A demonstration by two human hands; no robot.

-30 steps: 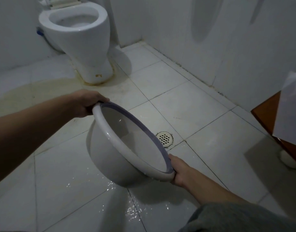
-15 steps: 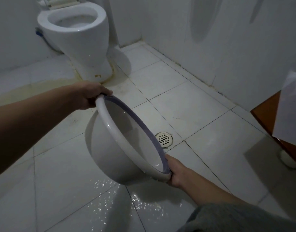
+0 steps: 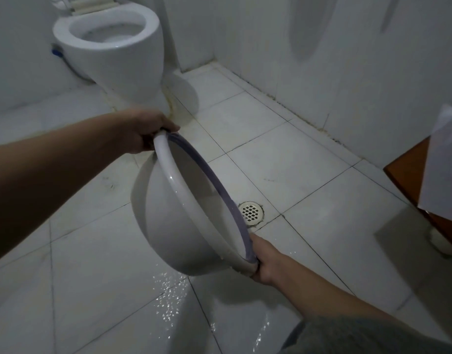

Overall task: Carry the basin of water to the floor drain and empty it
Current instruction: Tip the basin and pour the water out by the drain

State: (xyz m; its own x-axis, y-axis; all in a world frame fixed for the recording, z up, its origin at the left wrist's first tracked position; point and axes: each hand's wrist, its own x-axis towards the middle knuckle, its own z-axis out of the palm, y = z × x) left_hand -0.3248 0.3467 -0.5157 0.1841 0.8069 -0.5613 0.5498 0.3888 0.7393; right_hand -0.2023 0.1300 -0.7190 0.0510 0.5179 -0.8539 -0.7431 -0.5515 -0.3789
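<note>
Tipping steeper than a moment ago, the basin, gripped by both hands at centre frame, looks emptied toward the floor drain.

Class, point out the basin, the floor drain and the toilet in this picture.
basin (image 3: 168,226): head view, on its white outer wall.
floor drain (image 3: 251,211): head view, on the grate.
toilet (image 3: 122,60): head view, on the bowl's front.

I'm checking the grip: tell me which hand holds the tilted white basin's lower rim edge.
The right hand grips the low, near edge of the white plastic basin; the left hand holds its raised far edge.
</note>
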